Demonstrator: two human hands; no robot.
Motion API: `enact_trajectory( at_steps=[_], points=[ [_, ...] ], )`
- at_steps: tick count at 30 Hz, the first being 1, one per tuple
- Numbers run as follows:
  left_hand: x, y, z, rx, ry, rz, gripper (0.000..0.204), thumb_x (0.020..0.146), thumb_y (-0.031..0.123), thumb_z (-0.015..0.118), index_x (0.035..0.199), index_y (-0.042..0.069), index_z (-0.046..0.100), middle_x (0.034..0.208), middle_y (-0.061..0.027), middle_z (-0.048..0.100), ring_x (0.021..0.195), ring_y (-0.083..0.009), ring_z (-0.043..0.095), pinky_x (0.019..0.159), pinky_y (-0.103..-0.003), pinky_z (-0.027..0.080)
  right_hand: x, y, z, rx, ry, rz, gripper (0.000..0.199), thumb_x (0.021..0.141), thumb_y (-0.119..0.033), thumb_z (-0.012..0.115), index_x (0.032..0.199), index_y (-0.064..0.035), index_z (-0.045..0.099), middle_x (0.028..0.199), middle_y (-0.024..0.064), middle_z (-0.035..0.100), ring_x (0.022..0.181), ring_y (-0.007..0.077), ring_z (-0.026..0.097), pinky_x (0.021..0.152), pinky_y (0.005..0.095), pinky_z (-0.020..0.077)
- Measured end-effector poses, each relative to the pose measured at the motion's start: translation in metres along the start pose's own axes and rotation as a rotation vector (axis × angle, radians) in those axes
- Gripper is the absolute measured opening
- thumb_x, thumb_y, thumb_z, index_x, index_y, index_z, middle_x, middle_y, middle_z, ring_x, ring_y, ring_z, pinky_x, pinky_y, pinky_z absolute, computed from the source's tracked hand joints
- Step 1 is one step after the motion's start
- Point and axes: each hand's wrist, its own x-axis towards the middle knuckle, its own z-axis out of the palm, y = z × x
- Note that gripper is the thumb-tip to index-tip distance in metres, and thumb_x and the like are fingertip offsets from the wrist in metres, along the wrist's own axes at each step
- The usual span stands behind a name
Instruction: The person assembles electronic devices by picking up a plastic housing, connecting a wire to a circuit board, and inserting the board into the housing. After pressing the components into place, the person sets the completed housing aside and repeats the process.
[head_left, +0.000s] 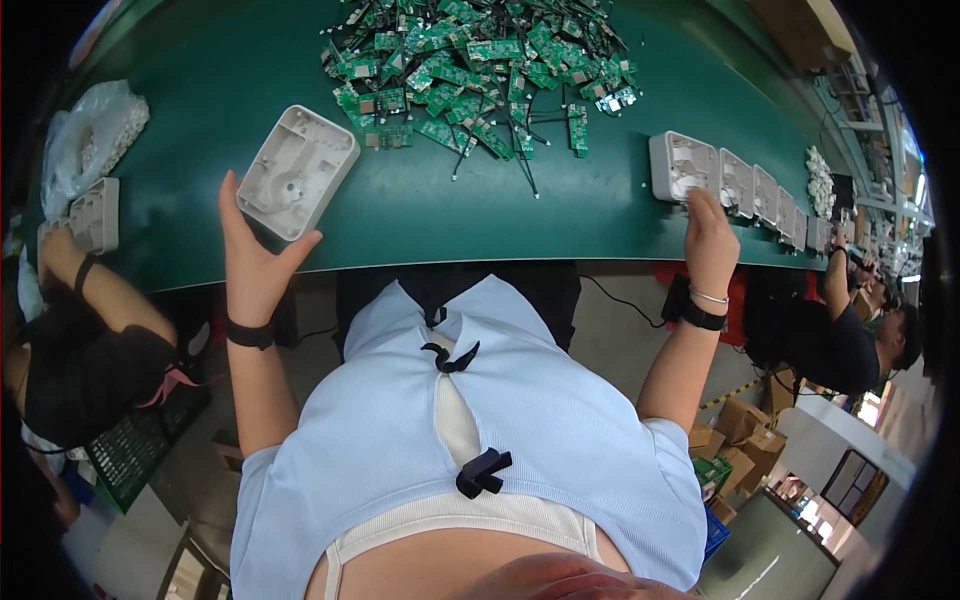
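Note:
My left hand [262, 248] is at the near end of a white plastic housing [298, 172], thumb on one side and fingers on the other. The housing is tilted, its open side showing ribs and a round boss. On the right, the bent fingers of my right hand [710, 235] are pressed together at the near wall of another white housing [683, 165], first in a row along the table edge. Its fingertips partly cover that housing, and their exact grip is hidden. A heap of green circuit boards [480, 75] with black wires lies between the hands, farther back.
More white housings [765, 193] continue the row to the right, near a pile of small white parts [820, 182]. A clear bag [90, 140] of white parts is at the far left of the green table [480, 225]. Co-workers sit on both sides.

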Motion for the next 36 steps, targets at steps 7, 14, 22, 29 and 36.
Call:
enact_trajectory(
  at_steps=[7, 14, 22, 29, 36],
  points=[
    [-0.008, 0.017, 0.006, -0.042, 0.052, -0.023, 0.121, 0.070, 0.018, 0.097, 0.163, -0.004, 0.023, 0.153, -0.0272, 0.047, 0.138, -0.0373, 0.054, 0.117, -0.045, 0.043, 0.042, -0.124, -0.005, 0.814, -0.075, 0.106, 0.023, 0.100, -0.009, 0.072, 0.121, -0.0039, 0.075, 0.096, 0.0096, 0.074, 0.072, 0.0155, 0.068, 0.063, 0.0292, 0.0524],
    [-0.025, 0.044, 0.008, 0.020, 0.066, 0.029, 0.120, 0.066, 0.018, 0.097, 0.162, -0.004, 0.028, 0.148, -0.0255, 0.051, 0.134, -0.0377, 0.056, 0.115, -0.045, 0.044, 0.084, -0.232, 0.030, 0.887, -0.526, 0.046, 0.023, 0.100, -0.021, 0.076, 0.110, -0.0001, 0.075, 0.082, 0.0026, 0.073, 0.057, 0.0110, 0.062, 0.054, 0.0275, 0.0467],
    [-0.040, 0.058, 0.014, 0.024, -0.005, 0.111, 0.108, 0.065, 0.016, 0.094, 0.156, -0.001, 0.038, 0.150, -0.0255, 0.049, 0.137, -0.0422, 0.052, 0.117, -0.048, 0.042, 0.096, -0.231, 0.030, 1.914, -0.513, 0.491, 0.011, 0.102, -0.015, 0.071, 0.104, -0.0054, 0.076, 0.081, 0.0036, 0.068, 0.068, 0.0130, 0.063, 0.062, 0.0260, 0.0497],
    [-0.030, 0.057, 0.031, -0.031, -0.025, 0.206, 0.108, 0.067, 0.016, 0.095, 0.157, 0.000, 0.036, 0.155, -0.0219, 0.047, 0.143, -0.0386, 0.050, 0.121, -0.046, 0.039, 0.078, -0.246, 0.010, 2.627, -0.754, 0.688, 0.007, 0.102, -0.004, 0.070, 0.107, -0.0032, 0.074, 0.090, 0.0053, 0.072, 0.079, 0.0132, 0.066, 0.072, 0.0265, 0.0539],
    [-0.027, 0.065, 0.032, -0.120, -0.058, 0.189, 0.113, 0.066, 0.016, 0.096, 0.159, 0.001, 0.033, 0.158, -0.0236, 0.043, 0.146, -0.0401, 0.047, 0.122, -0.047, 0.038, 0.050, -0.280, 0.006, 1.702, -0.435, -0.040, 0.011, 0.094, 0.001, 0.078, 0.104, -0.0028, 0.077, 0.106, 0.0068, 0.080, 0.090, 0.0105, 0.070, 0.078, 0.0261, 0.0546]
  ],
)
